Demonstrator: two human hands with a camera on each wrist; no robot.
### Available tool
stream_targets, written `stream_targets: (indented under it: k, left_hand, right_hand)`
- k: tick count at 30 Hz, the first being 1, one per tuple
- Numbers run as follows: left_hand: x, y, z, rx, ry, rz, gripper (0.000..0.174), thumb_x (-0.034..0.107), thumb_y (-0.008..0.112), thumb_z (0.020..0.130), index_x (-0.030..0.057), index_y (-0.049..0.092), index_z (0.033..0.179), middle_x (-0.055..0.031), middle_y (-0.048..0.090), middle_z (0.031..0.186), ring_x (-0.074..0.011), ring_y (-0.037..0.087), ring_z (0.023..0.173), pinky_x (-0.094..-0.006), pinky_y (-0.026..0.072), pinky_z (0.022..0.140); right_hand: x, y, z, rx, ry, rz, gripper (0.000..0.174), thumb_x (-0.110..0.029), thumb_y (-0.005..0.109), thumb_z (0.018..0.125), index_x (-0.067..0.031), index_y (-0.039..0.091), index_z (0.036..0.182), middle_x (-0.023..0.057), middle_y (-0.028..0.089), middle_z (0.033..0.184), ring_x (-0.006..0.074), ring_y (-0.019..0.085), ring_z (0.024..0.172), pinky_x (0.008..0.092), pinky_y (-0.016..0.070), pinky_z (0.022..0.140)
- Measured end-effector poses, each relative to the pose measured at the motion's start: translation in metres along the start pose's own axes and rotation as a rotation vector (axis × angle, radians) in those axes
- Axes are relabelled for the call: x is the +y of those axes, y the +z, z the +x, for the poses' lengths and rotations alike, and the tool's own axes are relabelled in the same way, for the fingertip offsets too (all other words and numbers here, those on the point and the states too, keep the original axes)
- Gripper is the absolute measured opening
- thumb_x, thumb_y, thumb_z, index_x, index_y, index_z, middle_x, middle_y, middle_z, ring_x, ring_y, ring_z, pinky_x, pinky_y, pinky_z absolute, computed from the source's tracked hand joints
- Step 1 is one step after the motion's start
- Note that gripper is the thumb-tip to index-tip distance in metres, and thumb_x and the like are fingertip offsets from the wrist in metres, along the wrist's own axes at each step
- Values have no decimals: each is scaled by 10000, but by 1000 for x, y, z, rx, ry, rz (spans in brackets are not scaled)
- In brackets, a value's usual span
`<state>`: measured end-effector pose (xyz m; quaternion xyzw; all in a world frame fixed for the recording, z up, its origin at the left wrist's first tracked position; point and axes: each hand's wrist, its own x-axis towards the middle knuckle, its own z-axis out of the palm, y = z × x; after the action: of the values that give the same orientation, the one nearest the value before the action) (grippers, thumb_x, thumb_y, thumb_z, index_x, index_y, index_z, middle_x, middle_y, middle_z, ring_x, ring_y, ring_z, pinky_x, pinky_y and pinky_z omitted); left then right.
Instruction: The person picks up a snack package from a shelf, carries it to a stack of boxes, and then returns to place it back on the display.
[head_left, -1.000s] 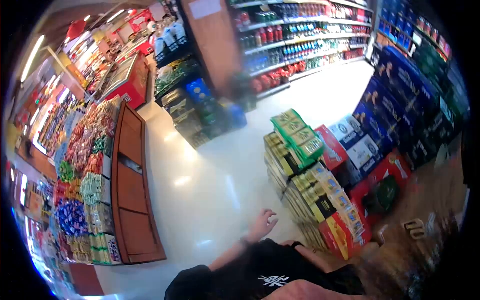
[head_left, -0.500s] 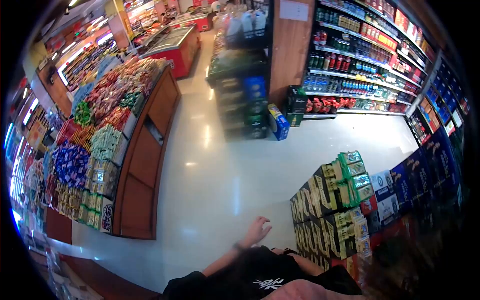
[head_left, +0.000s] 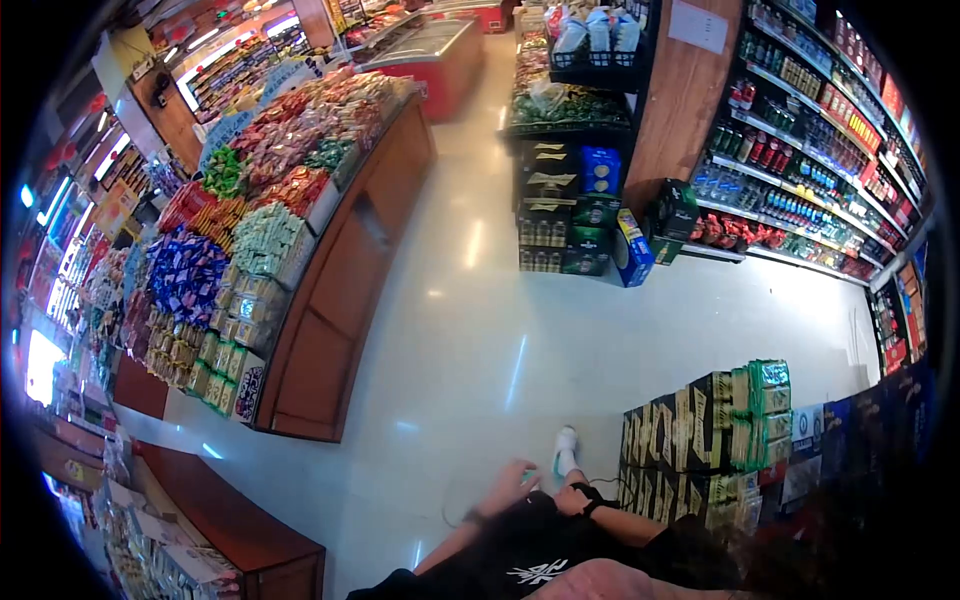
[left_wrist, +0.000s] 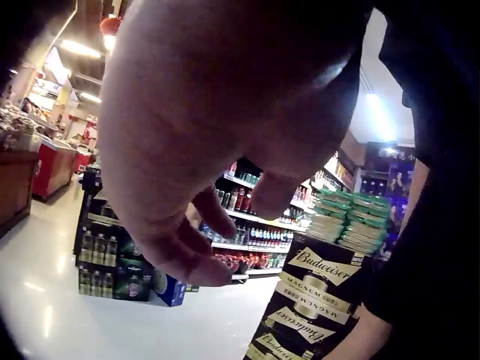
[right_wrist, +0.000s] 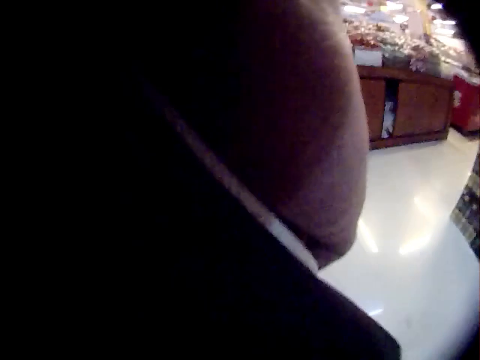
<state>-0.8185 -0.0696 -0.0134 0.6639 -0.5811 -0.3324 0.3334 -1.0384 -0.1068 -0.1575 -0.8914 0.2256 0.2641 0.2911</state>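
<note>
My left hand [head_left: 512,487] hangs in front of the body over the pale floor, a dark band round its wrist. Up close in the left wrist view, its fingers [left_wrist: 196,262] are loosely bent and hold nothing. My right hand [head_left: 573,498] is beside it, low at the front of the black shirt [head_left: 540,545], with a dark band at the wrist. In the right wrist view that hand [right_wrist: 322,150] is a dark rounded shape against black cloth, its fingers hidden, so I cannot tell how they lie. Nearest on the right stand stacked Budweiser cartons [left_wrist: 311,289].
Green-wrapped packs [head_left: 768,405] top the carton stack. A wooden candy counter [head_left: 330,330] runs along the left, with another brown counter [head_left: 225,515] nearer. Ahead, beer cases [head_left: 565,225] stand below a produce display [head_left: 570,108]. Drink shelves [head_left: 800,150] line the back right. One white shoe [head_left: 567,440] shows.
The head view has swung right and the surroundings have shifted. The near left counter and a white shoe have come into view. My right hand shows more fully, closer to the left.
</note>
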Motion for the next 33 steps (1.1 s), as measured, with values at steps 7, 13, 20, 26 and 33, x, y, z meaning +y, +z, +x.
stream_targets:
  k: [7, 13, 20, 26, 33]
  left_hand:
    - [-24, -16, 21, -114, -316, -74, 434, 324, 579, 880, -11, 582, 1155, -203, 598, 1127, -324, 575, 1043, -393, 452, 916]
    - [-11, -34, 85, -72, -424, -109, 457, 348, 572, 881, -17, 582, 1155, -215, 578, 1165, -335, 555, 1086, -415, 428, 950]
    - [-9, -39, 150, 61, -366, -70, 445, 373, 557, 894, -20, 597, 1098, -214, 605, 1097, -330, 597, 999, -401, 474, 873]
    - [-33, -59, 139, -277, -342, -82, 429, 425, 527, 903, 15, 621, 990, -189, 654, 903, -342, 625, 868, -411, 481, 767]
    - [0, -155, 90, -419, -406, -192, 459, 430, 478, 936, 19, 587, 1110, -200, 628, 1037, -343, 607, 936, -411, 471, 816]
  right_hand:
    - [104, 12, 22, -220, -183, 930, 345, -328, 545, 877, -27, 607, 1033, 110, 608, 1047, 212, 561, 999, 360, 437, 874]
    - [129, -59, 88, -134, -450, 53, 286, -236, 573, 838, -10, 646, 997, 185, 658, 910, 341, 638, 834, 393, 496, 752]
    - [145, -210, 67, 294, 187, 398, 348, -342, 565, 820, -16, 671, 877, 222, 654, 886, 396, 624, 842, 469, 483, 766]
    - [249, -113, 11, -18, 430, 424, 455, -437, 522, 841, -12, 658, 933, 203, 652, 887, 364, 627, 862, 454, 475, 785]
    - [186, -153, -2, 78, 568, 730, 381, -376, 495, 873, -26, 642, 905, 155, 630, 847, 325, 608, 817, 433, 467, 750]
